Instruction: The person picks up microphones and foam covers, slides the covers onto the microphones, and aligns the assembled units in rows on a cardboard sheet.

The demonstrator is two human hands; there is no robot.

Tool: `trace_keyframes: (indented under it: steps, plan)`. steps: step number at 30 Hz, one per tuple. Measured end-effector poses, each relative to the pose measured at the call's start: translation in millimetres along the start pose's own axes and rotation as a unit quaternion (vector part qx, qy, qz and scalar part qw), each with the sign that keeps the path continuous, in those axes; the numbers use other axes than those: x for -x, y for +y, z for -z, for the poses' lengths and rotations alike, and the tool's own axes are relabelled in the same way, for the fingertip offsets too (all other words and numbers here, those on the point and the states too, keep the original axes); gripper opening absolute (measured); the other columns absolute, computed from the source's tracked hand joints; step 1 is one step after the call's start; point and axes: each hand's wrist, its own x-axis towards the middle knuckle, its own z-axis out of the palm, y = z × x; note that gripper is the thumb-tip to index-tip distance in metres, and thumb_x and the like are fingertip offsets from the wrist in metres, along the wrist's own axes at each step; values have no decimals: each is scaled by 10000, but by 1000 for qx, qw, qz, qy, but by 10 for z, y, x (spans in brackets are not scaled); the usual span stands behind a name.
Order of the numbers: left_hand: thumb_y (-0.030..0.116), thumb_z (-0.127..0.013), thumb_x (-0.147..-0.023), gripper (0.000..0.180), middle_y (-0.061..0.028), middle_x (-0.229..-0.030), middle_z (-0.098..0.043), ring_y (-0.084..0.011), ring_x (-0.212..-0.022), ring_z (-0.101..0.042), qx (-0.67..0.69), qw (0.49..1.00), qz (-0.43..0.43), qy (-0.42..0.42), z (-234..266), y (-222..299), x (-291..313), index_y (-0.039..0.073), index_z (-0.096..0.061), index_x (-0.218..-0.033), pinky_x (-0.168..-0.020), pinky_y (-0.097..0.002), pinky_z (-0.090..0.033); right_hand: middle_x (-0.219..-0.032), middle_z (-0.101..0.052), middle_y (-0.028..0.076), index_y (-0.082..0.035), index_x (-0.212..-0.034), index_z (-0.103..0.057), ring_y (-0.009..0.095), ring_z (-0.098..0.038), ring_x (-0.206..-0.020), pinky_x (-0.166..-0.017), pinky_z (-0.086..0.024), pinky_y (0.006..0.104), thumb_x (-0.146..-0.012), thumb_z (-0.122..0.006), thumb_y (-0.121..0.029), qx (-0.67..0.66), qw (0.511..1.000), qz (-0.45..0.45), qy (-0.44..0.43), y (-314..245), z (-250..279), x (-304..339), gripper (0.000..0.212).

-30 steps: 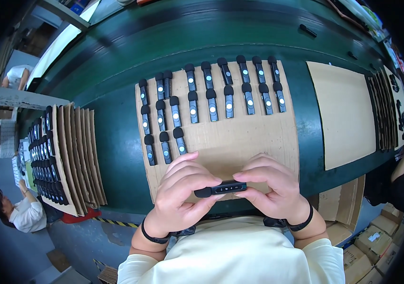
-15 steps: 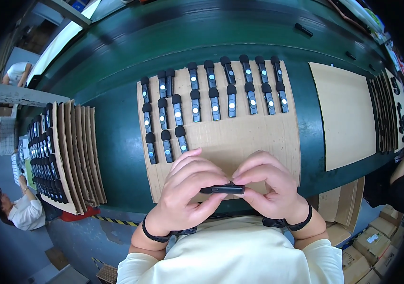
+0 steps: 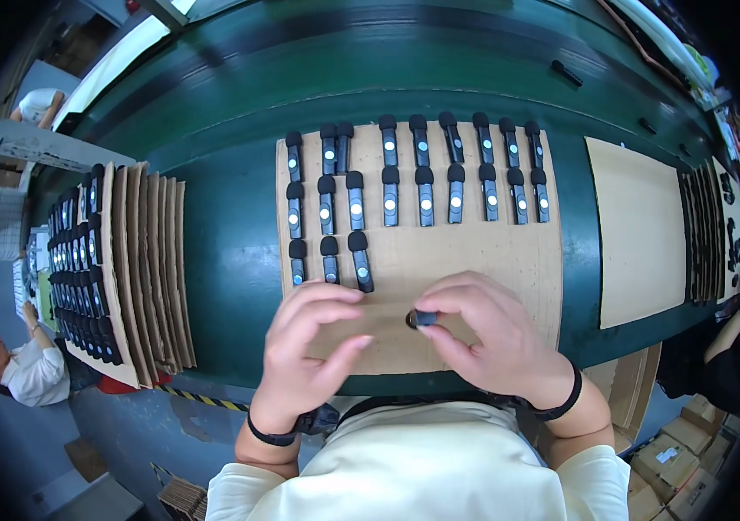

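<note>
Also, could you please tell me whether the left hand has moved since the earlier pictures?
Yes. Judged against the cardboard sheet, the left hand has moved to the left, away from the right hand.

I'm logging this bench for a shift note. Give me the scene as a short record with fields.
Left hand: open, holding nothing visible
Right hand: pinching a dark piece, full shape unclear
In front: cardboard sheet on a green work surface
On it: black foam-tipped devices, three rows, nearest has three
Left side: stacked cardboard
Right side: another sheet
</note>
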Motion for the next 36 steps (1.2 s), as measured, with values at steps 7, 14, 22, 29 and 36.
trace_keyframes:
  steps: [7,14,22,29,36]
  plan:
    - [16,-739,-763,390,-184,-1247,-586,-301,-1145,-574,-12,992,74,104,198,-307,171,7,-600,-1128,-1029,-376,-418,-1055,-626,100,-52,-1044,-613,265,-631,-934,-802,-519,364,-750,-720,1,195,978,74,-21,155,-119,-153,317]
    - [17,-682,-829,646,-222,-1515,-315,-332,-1405,-341,45,985,151,71,221,-414,158,25,-385,-1402,-1128,-442,-313,-1114,-583,95,-64,-1040,-647,254,-577,-1027,-861,-483,359,-796,-688,-89,283,951,73,-99,122,-250,-104,248]
    - [1,-681,-821,676,-226,-1531,-283,-334,-1414,-326,67,986,149,42,219,-462,163,20,-359,-1415,-1130,-450,-307,-1150,-568,105,-82,-1048,-655,261,-572,-1040,-869,-480,357,-794,-686,-99,329,939,54,-85,148,-297,-219,257]
    - [-14,-662,-823,671,-227,-1536,-260,-333,-1407,-334,85,987,136,34,219,-481,180,6,-345,-1414,-1130,-446,-323,-1172,-569,118,-89,-1073,-644,287,-596,-1019,-833,-507,377,-787,-705,-57,227,972,-7,-54,105,82,-320,293]
    - [-15,-658,-825,665,-227,-1533,-257,-330,-1393,-353,77,986,145,33,197,-466,139,4,-342,-1411,-1127,-439,-337,-1098,-603,73,-36,-1058,-620,158,-595,-929,-761,-490,255,-856,-676,-54,229,963,-132,44,934,1366,-722,211]
